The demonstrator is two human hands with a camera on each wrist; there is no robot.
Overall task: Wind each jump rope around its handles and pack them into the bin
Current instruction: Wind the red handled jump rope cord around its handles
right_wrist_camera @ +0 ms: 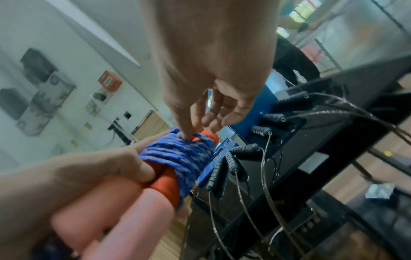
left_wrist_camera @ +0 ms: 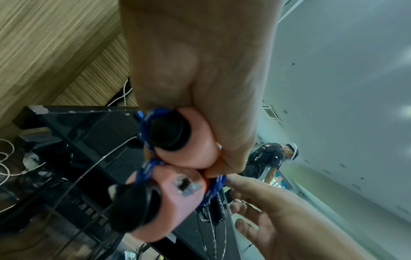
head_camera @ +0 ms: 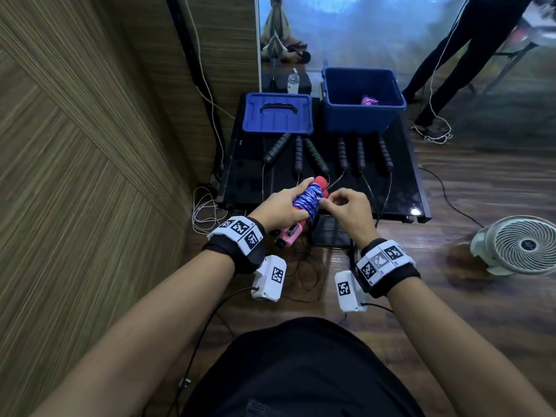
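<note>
— Left hand point(head_camera: 278, 206) grips both pink handles point(left_wrist_camera: 177, 198); right hand point(head_camera: 346, 206) pinches the blue rope point(right_wrist_camera: 177, 154) wound round them.

— Any writing?

— Perhaps; nothing legible. The bundle hangs between the hands, before the blue bin point(head_camera: 364, 115).

No readable text shows; the wrist bands point(head_camera: 240, 233) carry only black-and-white square marker patterns.

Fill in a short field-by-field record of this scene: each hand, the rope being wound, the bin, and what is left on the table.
left hand: grips the paired pink handles
right hand: pinches the blue rope at the coil
bin: open, one wound pink rope inside
lid: off, beside the bin
black table: six black handles with thin cords unwound
</note>
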